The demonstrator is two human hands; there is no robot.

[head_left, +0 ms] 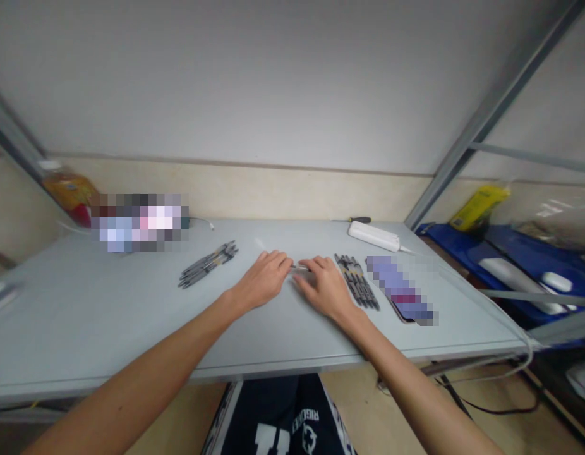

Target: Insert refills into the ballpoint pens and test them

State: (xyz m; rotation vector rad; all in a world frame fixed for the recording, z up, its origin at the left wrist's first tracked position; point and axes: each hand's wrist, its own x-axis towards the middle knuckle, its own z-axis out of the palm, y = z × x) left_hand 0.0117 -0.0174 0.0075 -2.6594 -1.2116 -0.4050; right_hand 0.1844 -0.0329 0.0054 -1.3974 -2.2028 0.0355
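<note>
My left hand (266, 278) is closed, its fingertips pinching one end of a slim pen (301, 267). On the other end are the fingers of my right hand (326, 285), also closed, with the thumb below. Most of the pen is hidden by the fingers; only a short clear and dark stretch shows between the hands, just above the desk. Left of my hands lies a loose bundle of grey and black pens (208, 264). Close beside my right hand, several similar pens (357, 282) lie in a neat row.
A phone-like slab with a blurred-out top (399, 287) lies right of the row. Behind it are a white power strip (374, 236) and a screwdriver (360, 220). An orange bottle (72, 193) stands at the back left. A metal frame post (444, 177) rises at right.
</note>
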